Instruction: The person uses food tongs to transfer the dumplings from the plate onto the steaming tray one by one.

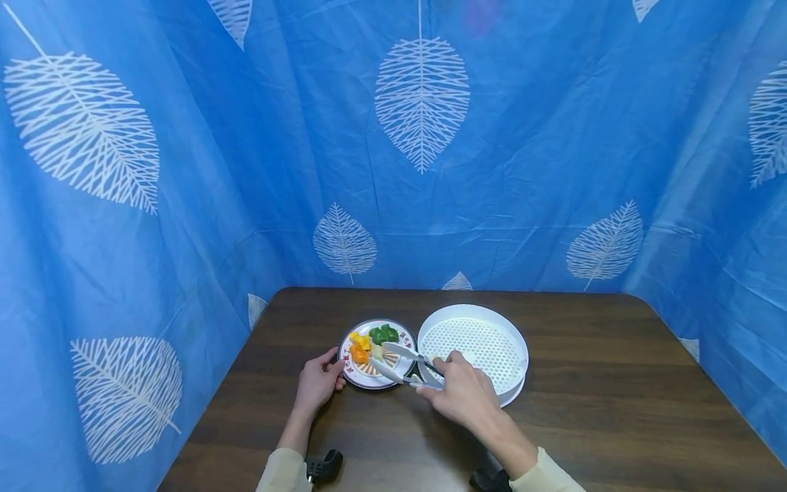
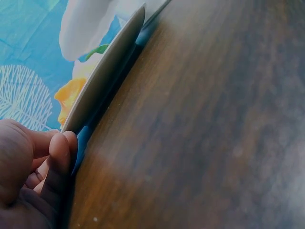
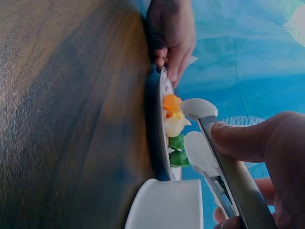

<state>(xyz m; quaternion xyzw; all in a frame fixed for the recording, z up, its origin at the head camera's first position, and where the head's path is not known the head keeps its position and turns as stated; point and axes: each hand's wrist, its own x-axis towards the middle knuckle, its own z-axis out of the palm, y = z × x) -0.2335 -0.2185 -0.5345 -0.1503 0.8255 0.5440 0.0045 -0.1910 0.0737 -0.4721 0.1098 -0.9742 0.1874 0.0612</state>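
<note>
My left hand (image 1: 316, 384) pinches the left rim of a round white plate (image 1: 354, 375) between thumb and fingers. On the plate lie orange pieces (image 3: 172, 102), yellow pieces (image 1: 359, 339), a pale piece (image 3: 174, 127) and green pieces (image 1: 384, 334) that look like cut bell pepper. My right hand (image 1: 462, 395) grips metal tongs (image 3: 233, 176) with broad whitish tips. The tips stand apart above the plate, near the food, with nothing visibly between them. In the left wrist view, the plate (image 2: 102, 78) appears edge-on and a tong tip (image 2: 86, 28) hangs above it.
Right of the plate stands a round white basket (image 1: 475, 339) with a perforated bottom, a white rim showing beneath it. My right hand reaches across its near side. The brown wooden table (image 1: 590, 383) is backed by a blue leaf-patterned curtain (image 1: 510, 171).
</note>
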